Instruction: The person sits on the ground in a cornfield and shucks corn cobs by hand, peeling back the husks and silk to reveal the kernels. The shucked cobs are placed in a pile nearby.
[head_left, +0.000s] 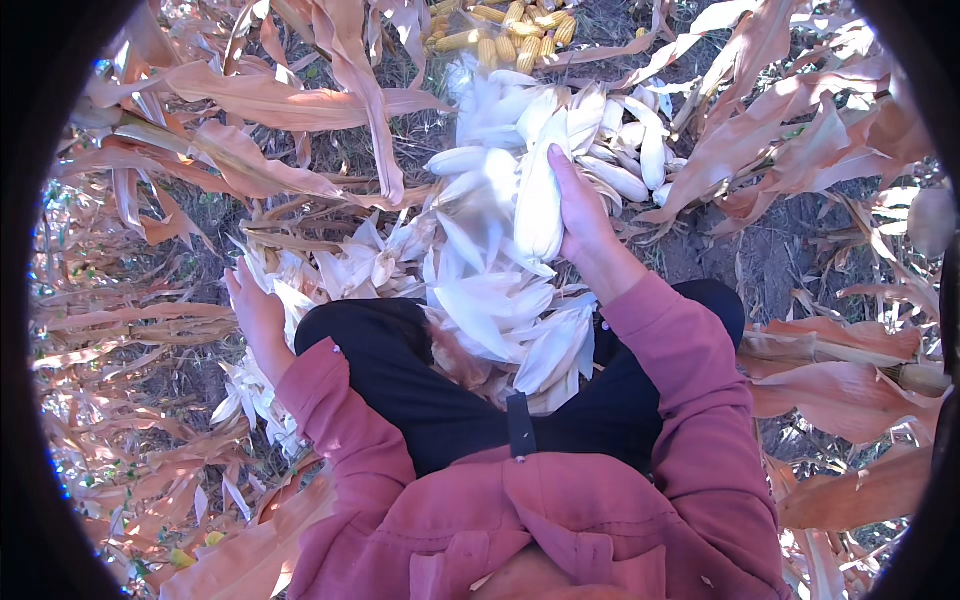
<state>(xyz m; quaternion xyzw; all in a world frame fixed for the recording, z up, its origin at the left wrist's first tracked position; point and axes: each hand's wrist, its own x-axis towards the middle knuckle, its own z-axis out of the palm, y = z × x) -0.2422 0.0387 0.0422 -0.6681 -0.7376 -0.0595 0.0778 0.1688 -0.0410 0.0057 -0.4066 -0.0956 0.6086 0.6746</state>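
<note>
My right hand (583, 202) is closed around an ear of corn in its pale husk (540, 206), held over a heap of unhusked ears. My left hand (259, 307) is low beside my left knee, at the edge of loose pale corn husks (360, 270); its fingers are partly spread, and no ear shows in it. More stripped husks (487, 315) lie between my legs. The unhusked ears (615, 176) are piled ahead of me, partly washed out by glare. Beyond them lies a pile of bare yellow corn cobs (517, 34).
Dry corn stalks and leaves stand or lean on both sides, with a broad leaf (285, 101) reaching in from the upper left and others (795, 142) at the upper right. A thick stalk (847, 352) lies by my right knee. Bare soil (697, 240) shows past that knee.
</note>
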